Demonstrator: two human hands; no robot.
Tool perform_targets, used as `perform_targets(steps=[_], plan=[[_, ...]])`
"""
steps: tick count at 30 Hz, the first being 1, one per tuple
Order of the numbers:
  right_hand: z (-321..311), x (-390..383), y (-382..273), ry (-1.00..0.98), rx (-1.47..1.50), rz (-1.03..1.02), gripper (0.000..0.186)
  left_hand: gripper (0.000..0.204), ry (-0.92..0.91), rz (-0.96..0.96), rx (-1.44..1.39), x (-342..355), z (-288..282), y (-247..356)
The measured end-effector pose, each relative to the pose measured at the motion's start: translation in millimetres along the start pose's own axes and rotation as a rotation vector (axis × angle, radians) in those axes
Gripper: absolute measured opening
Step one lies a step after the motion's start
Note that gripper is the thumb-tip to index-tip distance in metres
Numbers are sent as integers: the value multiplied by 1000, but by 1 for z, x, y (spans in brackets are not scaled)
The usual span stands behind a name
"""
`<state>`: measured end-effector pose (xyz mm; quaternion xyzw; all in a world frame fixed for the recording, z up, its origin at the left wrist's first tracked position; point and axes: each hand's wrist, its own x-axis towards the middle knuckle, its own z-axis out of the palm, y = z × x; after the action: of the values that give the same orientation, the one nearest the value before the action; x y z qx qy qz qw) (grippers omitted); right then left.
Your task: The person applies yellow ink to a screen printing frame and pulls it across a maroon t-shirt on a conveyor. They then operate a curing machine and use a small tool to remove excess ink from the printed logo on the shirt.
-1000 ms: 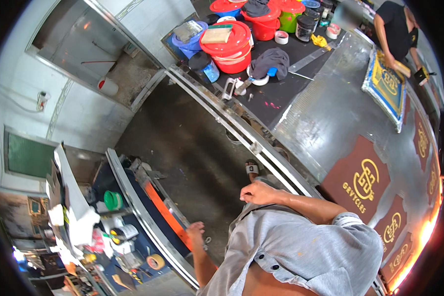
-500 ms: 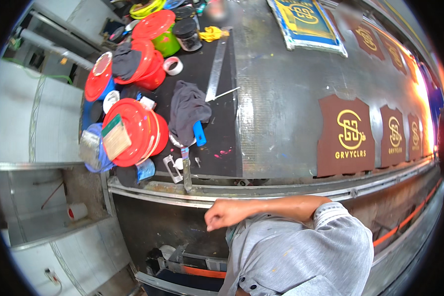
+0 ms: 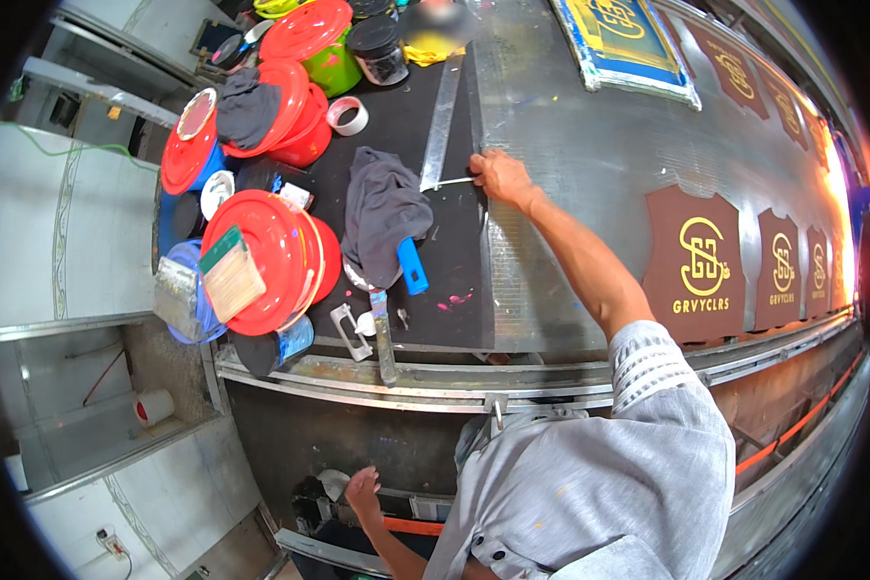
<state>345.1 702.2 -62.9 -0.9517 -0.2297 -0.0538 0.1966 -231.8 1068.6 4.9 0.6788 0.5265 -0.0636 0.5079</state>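
Note:
My right hand (image 3: 501, 177) reaches out over the table, fingers pinched on one end of a thin white stick (image 3: 454, 181). The stick's other end lies by the foot of a flat metal bar (image 3: 440, 121). Beside it is a crumpled dark grey cloth (image 3: 382, 213), with a blue handle (image 3: 413, 266) sticking out below. Low by my body, off the table's front edge, my left hand (image 3: 362, 491) is raised with its fingers apart and nothing in them. A stained flat stick (image 3: 384, 338) lies near the metal rail.
Several red-lidded buckets (image 3: 251, 251) crowd the left side, one with a wooden-handled squeegee (image 3: 232, 275) on its lid. A tape roll (image 3: 347, 116) lies behind the cloth. Printed maroon shirt panels (image 3: 694, 261) line the right; a framed screen (image 3: 628, 43) lies at the back.
My right arm has swung from in front of my body out over the table, and its hand now grips the white stick. My left hand has come into view.

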Motion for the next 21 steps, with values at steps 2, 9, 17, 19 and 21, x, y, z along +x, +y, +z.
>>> perform_targets(steps=[2, 9, 17, 19, 21], plan=[[2, -1, -2, -114, -176, 42, 22, 21, -59, 28, -23, -1, 13, 4], [-80, -135, -56, -596, 991, 701, 14, 21, -376, 95, -170, -62, 53, 60], [-177, -224, -262, -335, 1910, 531, 12, 32, -786, 774, -543, -100, 115, 215], [-190, -223, -281, -326, 1915, 439, 13, 26, -786, 952, -517, -104, 105, 227], [-201, -226, -289, -318, 1908, 382, 14, 21, -794, 994, -483, -109, 95, 234]])
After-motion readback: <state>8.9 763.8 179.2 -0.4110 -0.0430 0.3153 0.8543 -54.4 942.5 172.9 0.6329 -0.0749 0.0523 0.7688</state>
